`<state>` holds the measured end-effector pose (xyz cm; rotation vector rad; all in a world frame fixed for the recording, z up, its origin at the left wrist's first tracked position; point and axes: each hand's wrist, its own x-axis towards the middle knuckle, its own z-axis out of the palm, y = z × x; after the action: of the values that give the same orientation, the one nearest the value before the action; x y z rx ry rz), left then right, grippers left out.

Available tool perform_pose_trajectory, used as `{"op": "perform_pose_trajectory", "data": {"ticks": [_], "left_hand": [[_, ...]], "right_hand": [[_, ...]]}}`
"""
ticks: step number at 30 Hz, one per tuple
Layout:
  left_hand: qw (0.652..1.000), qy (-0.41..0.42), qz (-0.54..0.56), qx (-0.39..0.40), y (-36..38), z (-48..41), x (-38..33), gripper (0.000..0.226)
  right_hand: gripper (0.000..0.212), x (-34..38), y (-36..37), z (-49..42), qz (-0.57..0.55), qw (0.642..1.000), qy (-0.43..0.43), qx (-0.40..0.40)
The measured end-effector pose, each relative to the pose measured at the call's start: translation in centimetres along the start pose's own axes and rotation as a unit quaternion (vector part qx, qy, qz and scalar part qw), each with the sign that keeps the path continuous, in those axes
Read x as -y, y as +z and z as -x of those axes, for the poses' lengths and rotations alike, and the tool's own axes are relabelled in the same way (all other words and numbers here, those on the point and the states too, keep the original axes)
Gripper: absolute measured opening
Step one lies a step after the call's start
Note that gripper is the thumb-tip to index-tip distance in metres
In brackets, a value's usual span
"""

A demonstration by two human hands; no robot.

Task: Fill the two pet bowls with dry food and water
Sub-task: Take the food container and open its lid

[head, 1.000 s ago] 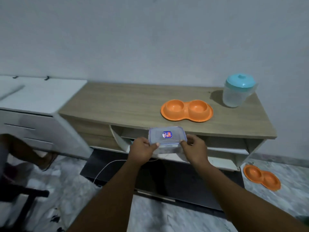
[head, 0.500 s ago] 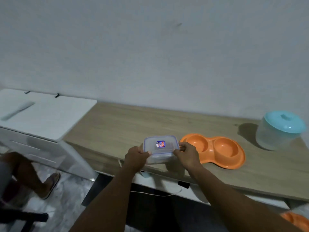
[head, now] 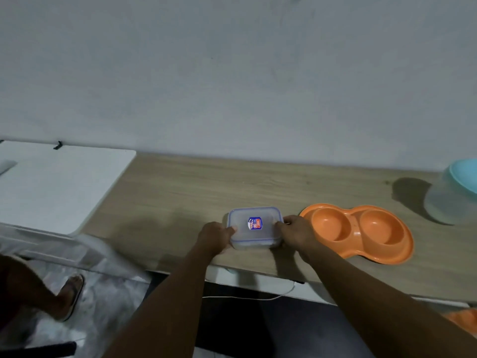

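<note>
A clear plastic food container (head: 254, 226) with a blue-rimmed lid and a small label rests on the wooden cabinet top (head: 180, 197). My left hand (head: 215, 237) grips its left side and my right hand (head: 295, 232) grips its right side. The lid is on and the contents are too blurred to tell. Just to the right lies an orange double pet bowl (head: 358, 232), both wells empty. At the far right edge stands a clear water jug (head: 454, 197) with a teal lid, partly cut off.
A white cabinet (head: 59, 187) adjoins the wooden top on the left. Another person's leg and sandalled foot (head: 69, 293) stand on the marble floor at lower left. A second orange bowl (head: 462, 319) lies on the floor at lower right. A white cable (head: 247, 297) hangs below the top.
Both hands have carried the container up from in front of the shelf and onto the cabinet top, left of the orange bowl. The view has moved closer.
</note>
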<state>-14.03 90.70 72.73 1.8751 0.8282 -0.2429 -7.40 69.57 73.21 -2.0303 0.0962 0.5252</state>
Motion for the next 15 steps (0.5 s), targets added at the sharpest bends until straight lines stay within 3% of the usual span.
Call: {"op": "perform_pose_trajectory", "data": {"ticks": [3,9,15], "left_hand": [[0.997,-0.018,0.021,0.068,-1.2,-1.0,-0.6,0.023],[0.978,-0.058,0.051,0.192,-2.8,-2.6,-0.4,0.025],[0.985,-0.011,-0.004,0.171,-3.6,-4.1,-0.9,0.04]], "right_hand": [[0.026,0.5,0.1,-0.8,-0.009,0.999,0.031,0.017],[0.033,0.2,-0.1,-2.4,-0.043,0.994,0.095,0.035],[0.037,-0.3,0.4,-2.7,-0.064,0.991,0.116,0.013]]}}
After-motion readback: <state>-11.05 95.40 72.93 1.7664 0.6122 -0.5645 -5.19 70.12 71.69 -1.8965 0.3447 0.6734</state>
